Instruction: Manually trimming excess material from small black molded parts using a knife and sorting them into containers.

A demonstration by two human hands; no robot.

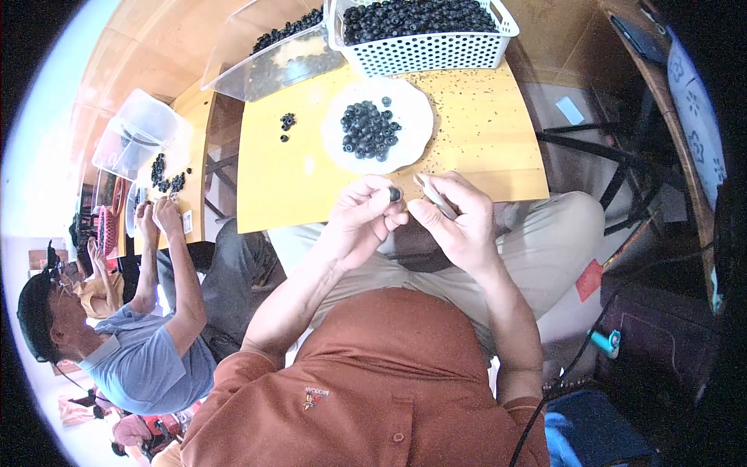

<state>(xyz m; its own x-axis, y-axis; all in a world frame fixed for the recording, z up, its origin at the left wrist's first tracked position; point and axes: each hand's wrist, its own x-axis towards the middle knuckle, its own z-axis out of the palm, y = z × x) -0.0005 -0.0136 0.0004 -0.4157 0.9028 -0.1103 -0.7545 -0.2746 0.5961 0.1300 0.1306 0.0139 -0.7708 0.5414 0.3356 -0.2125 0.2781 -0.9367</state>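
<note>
Above the lap, at the bench [482, 167] edge, the left hand [362, 214] is pinching one dark berry [395, 193] at its fingertips, exposing it to the right hand [459, 214], which is gripping a slim pale tool [434, 194]. A white plate [416, 140] of berries is sitting close ahead, within reach.

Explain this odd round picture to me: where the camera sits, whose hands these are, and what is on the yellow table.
The camera sits on a person's head and looks down, so the wide lens bends the edges. The two forearms from below are that person's own. The left hand pinches one small dark round fruit at its fingertips; the right hand holds a thin pale tool beside it. On the yellow table lie a white plate of dark fruit, a white basket full of them, a clear tub and a few loose ones. At left, another person works at a second table.
</note>
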